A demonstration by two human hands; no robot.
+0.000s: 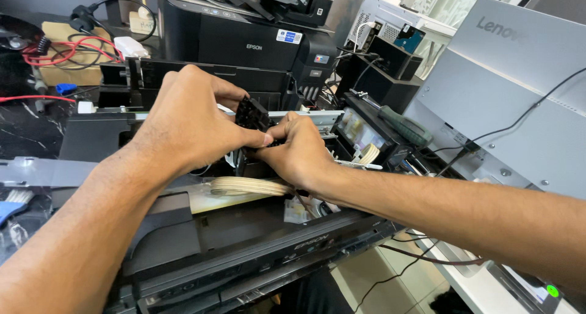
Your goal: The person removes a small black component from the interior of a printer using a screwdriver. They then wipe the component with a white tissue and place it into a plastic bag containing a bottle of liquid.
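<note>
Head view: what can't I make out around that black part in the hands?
- Black part: lower half hidden by left hand and right hand.
- Ribbon cable: right end hidden under right hand.
- Open printer: front cut off by bottom edge.

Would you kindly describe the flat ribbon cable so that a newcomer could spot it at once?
Start at the opened black printer lying across the front of the bench. Just below the right hand, a wide, flat band lies across its inside. It is the only cream, ribbed strip there; the cables nearby are thin, round, red or black.
</note>
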